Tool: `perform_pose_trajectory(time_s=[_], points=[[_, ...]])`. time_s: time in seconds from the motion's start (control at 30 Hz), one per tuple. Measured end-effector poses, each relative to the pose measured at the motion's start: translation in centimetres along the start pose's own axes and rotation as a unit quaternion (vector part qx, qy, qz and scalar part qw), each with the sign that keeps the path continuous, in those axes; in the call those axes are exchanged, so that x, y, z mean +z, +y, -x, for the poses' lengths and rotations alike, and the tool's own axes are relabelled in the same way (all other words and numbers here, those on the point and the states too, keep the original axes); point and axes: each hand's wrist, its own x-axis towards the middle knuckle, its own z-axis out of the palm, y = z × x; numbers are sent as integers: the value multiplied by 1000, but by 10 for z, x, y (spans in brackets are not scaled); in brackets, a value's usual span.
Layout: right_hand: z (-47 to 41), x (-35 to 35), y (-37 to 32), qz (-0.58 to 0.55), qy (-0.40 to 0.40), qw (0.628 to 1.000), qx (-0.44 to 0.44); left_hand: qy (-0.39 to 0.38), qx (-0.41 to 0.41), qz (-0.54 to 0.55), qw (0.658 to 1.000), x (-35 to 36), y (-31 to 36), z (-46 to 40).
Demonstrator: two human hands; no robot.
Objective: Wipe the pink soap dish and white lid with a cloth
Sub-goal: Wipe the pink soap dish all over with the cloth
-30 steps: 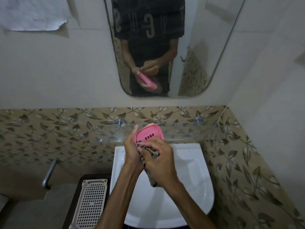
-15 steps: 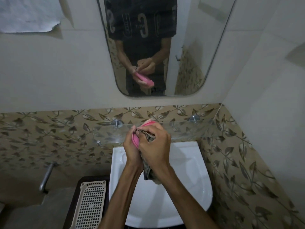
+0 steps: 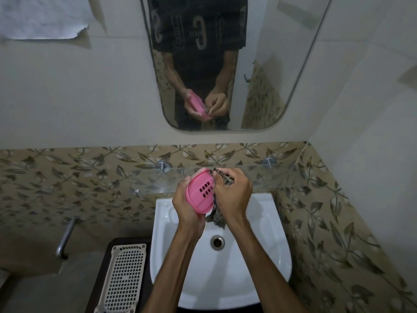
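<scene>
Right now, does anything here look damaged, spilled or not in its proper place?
One thing stands out: the paper sheet on the wall at top left has a torn, ragged lower edge. The white lid lies flat beside the sink; the pink soap dish looks intact.

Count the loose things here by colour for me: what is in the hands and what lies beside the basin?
Pink: 1, the soap dish held by the left hand.
Patterned dark: 1, the cloth gripped by the right hand.
White: 1, the lid left of the basin.
Total: 3

Lid (image 3: 123, 280) left of sink (image 3: 266, 263).
</scene>
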Motion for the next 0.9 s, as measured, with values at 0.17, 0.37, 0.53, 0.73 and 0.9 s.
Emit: perform_pose_trajectory(time_s=[0.17, 0.37, 0.53, 0.73, 0.9], points=[[11, -11, 11, 2, -9, 1000, 21, 14, 11, -7, 1000, 0, -4, -1], [41, -17, 0, -52, -90, 991, 85, 53, 12, 26, 998, -2, -7, -9], [57, -13, -26, -115, -144, 983, -24, 69, -8, 28, 997, 0, 1, -21], [12, -2, -21, -24, -101, 988, -115, 18, 19, 57, 998, 2, -14, -7], [0, -8, 17, -23, -67, 997, 32, 5, 36, -87, 996, -2, -16, -1]])
